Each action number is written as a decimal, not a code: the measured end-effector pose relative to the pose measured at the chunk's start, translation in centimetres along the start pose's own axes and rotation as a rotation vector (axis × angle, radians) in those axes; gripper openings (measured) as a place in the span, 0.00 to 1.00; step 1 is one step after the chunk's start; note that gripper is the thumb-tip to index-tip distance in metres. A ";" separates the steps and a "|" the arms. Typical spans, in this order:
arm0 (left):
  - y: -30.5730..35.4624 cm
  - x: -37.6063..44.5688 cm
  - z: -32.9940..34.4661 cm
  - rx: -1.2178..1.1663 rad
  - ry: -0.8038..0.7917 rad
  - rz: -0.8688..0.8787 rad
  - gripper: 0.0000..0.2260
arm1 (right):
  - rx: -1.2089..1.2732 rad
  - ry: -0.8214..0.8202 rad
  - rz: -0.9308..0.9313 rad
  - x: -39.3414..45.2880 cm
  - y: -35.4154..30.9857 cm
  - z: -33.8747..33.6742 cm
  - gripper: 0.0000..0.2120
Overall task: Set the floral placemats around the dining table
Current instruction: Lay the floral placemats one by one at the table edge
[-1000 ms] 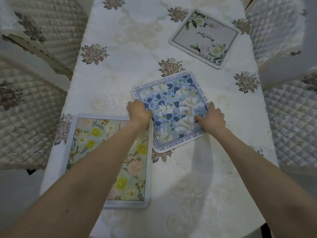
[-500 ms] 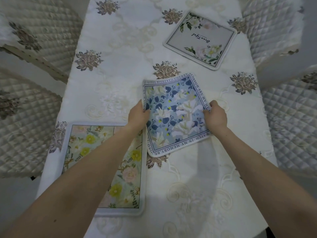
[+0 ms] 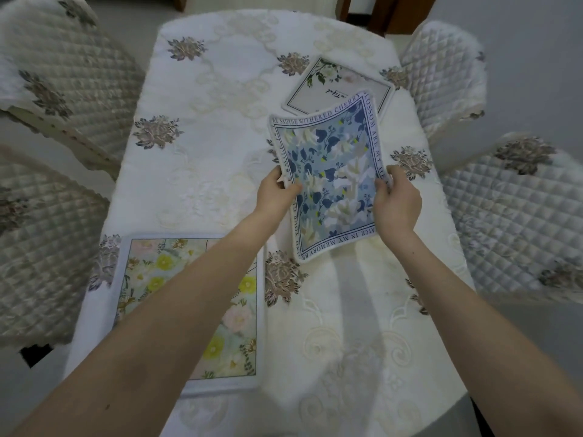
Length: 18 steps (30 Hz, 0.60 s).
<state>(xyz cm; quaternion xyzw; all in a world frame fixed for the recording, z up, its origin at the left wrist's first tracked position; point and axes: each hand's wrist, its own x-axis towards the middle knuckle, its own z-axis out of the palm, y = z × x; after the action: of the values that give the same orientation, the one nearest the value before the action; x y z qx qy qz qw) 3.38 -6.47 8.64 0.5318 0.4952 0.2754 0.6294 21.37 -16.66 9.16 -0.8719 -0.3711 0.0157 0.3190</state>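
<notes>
- The left hand (image 3: 275,193) pinches the left edge of the blue mat (image 3: 331,175), thumb on the printed face.
- The right hand (image 3: 398,201) pinches the right edge the same way, fingers curled behind.
- That mat is lifted off the surface (image 3: 220,127) and tilted, its far corner overlapping the white mat (image 3: 318,89) in my sight (whether they touch I cannot tell).
- The yellow mat (image 3: 148,279) lies flat at the near left, partly under the left forearm.
- Quilted chairs (image 3: 520,209) stand on both sides.
</notes>
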 end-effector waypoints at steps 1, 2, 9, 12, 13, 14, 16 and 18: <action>0.2 -0.6 -0.4 -0.014 -0.005 0.013 0.18 | 0.020 0.012 -0.007 -0.7 -0.7 -0.4 0.14; 0.5 -1.2 -0.9 -0.015 -0.006 0.022 0.19 | 0.045 0.023 -0.011 -1.5 -1.4 -0.8 0.15; -0.2 -6.5 -8.2 0.040 0.055 0.045 0.22 | 0.209 -0.065 0.054 -9.8 -6.1 -0.3 0.12; -1.4 -8.8 -12.0 0.086 0.077 0.046 0.20 | 0.256 -0.085 0.099 -13.9 -8.3 0.8 0.16; -1.9 -9.7 -13.3 0.095 0.088 0.044 0.19 | 0.262 -0.114 0.096 -15.3 -9.0 1.3 0.13; -2.4 -10.4 -14.6 0.101 0.101 0.042 0.19 | 0.267 -0.146 0.086 -16.6 -9.5 1.9 0.09; -3.6 -11.9 -17.1 0.110 0.131 0.029 0.19 | 0.277 -0.202 0.094 -19.1 -10.7 3.0 0.07; -4.9 -13.2 -19.8 0.105 0.160 0.009 0.17 | 0.287 -0.241 0.101 -21.7 -12.0 3.8 0.06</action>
<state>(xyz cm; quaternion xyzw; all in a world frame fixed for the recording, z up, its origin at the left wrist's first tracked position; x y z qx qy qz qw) -20.41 -11.57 9.48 0.5425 0.5551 0.2934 0.5581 -2.98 -22.60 8.34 -0.8268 -0.3566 0.1887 0.3921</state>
